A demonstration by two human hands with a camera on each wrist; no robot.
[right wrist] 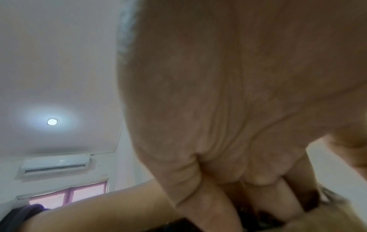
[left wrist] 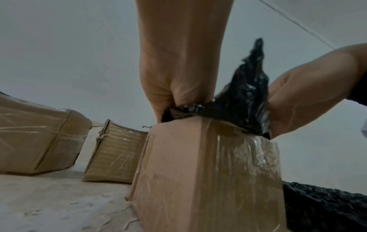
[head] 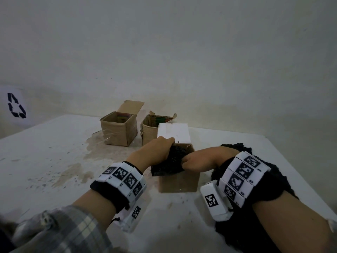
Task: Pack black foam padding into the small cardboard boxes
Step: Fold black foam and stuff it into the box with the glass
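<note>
Head cam: I've got both hands on the near cardboard box (head: 179,181), which sits upright on the white table (head: 54,152), w/ its white flap (head: 173,133) standing up at the back. A piece of black foam (head: 168,164) is bunched in the box's open top; part of it spills over the near-left rim.

My left hand (head: 158,151) is at the foam's left side, fingers curled down into it. In the left wrist cam, that hand (left wrist: 178,75) pinches the foam's edge (left wrist: 236,100) right at the box rim, so the foam lies directly under and between the fingers, touching them. The box front (left wrist: 208,172) shows clear tape over the cardboard.

My right hand (head: 202,159) comes in from the right, fingers curled onto the foam's right side; the fingertips meet the foam near the box's right rim. The right wrist cam is mostly palm (right wrist: 228,94). The fingers (right wrist: 268,204) bend down into something dark, blurred, so I can't tell finer detail there.

More black foam (head: 255,223) is piled on the table under and behind my right forearm, just beside the box.

Two other small boxes stand farther back, apart from the near one: a left box (head: 118,130) w/ one flap up and a right box (head: 151,130) w/ torn flaps, just behind the white flap. Both have coloured contents inside, too small to ID. A recycling sign (head: 15,105) is on the wall at far left.
</note>
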